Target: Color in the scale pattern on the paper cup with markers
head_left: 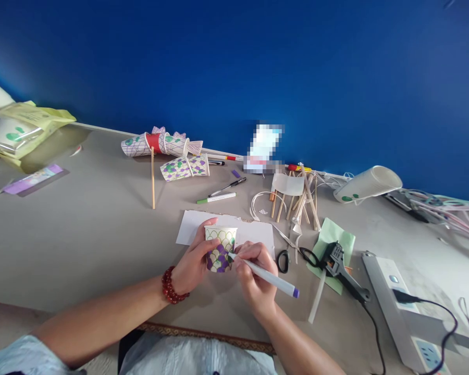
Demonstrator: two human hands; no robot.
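A paper cup (221, 250) with a scale pattern, some scales coloured purple, is gripped in my left hand (193, 260) from its left side, with the thumb across its front. Part of the cup is hidden by those fingers. My right hand (256, 276) holds a white marker (271, 278) with a purple end, its tip at the cup's right side. Under and behind the cup lies a sheet of white card (258, 234). Farther back rest a green marker (217, 198) and a black pen (229, 186).
Two patterned cups stacked together (183, 167) and a fish-like cup figure (160, 144) on a stick lie at the back. Scissors (283, 260), a glue gun (338, 265), wooden sticks (307, 198), a power strip (394, 307), a cup stack (367, 185) and a yellow bag (42, 117) surround the work area.
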